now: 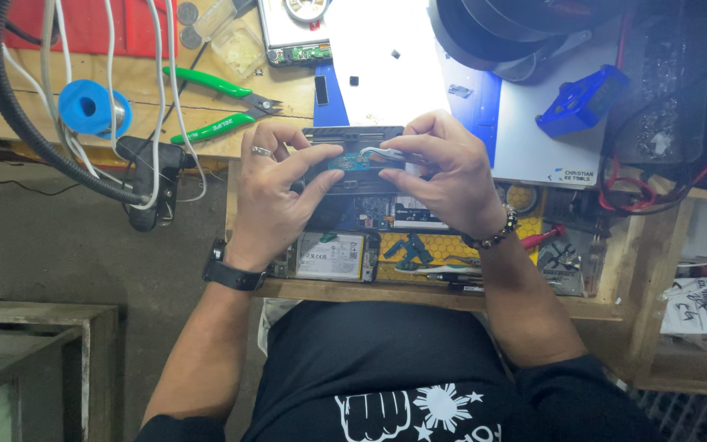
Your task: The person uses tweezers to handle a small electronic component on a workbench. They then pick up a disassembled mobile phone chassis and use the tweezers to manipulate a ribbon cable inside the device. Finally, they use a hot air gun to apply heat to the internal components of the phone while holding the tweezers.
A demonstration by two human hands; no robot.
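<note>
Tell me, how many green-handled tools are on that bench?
1: green-handled cutters lie on the wooden bench, up and left of the left hand, beside the blue spool. More could be hidden under the hands or clutter.

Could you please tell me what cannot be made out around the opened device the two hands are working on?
All in the head view:
- Opened device: its middle is covered by the left hand and right hand.
- Tweezers: the tips are too small to show whether they grip anything.
- Small blue board: parts too tiny to tell.
- Dark round lamp: cut off by the top edge.
- Drawer tray: partly hidden by the right wrist.
</note>
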